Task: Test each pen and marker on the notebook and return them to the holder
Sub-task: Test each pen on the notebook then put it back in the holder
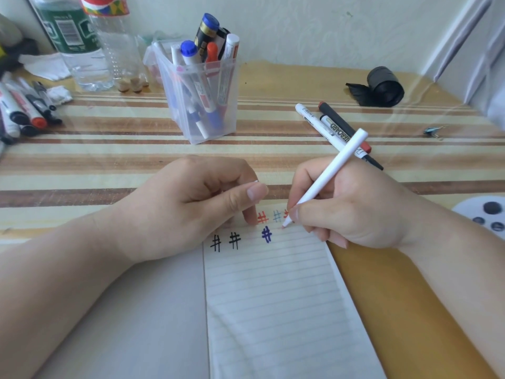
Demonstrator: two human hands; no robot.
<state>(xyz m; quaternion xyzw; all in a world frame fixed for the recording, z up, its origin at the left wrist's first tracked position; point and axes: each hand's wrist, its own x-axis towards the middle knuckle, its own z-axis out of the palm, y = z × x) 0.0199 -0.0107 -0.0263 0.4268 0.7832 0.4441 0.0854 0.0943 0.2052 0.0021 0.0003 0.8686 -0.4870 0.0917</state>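
**Right hand** [352,206]: grips a white pen [328,176] between thumb and fingers. The barrel slants up and away, and the tip touches the top of the notebook page. The curled fingers hide the lowest part of the barrel.

**Left hand** [196,203]: fingers curled, resting on the upper left of the notebook [273,296] with one fingertip on the paper. A small pale edge shows at the curled fingers, too small to identify, so I cannot tell whether the hand holds anything.

**Notebook**: lined page, lying open on the table [109,149] directly below the camera. Its bottom is cut off by the frame, and the left forearm covers its left side.

**Hash marks** [266,234]: two black, one dark blue, one red and one pale blue. A further red one is half hidden behind the right thumb.

**Holder** [202,105]: clear plastic and upright, behind the hands. It is filled with markers [188,51] with blue, red and white caps. Labels are unreadable through the wall.

**Loose markers** [336,129]: three, lying just beyond the right hand, which covers their lower ends.

**Second pile of markers** [24,110]: at the left edge, cut off.

**Bottles** [79,50]: top left, tops out of frame.

**Black roll** [382,86]: far right of the table.

**Binder clip** [434,132]: small and blurred.

**White object with dark buttons** [486,214]: cut off at the right edge and unidentifiable.
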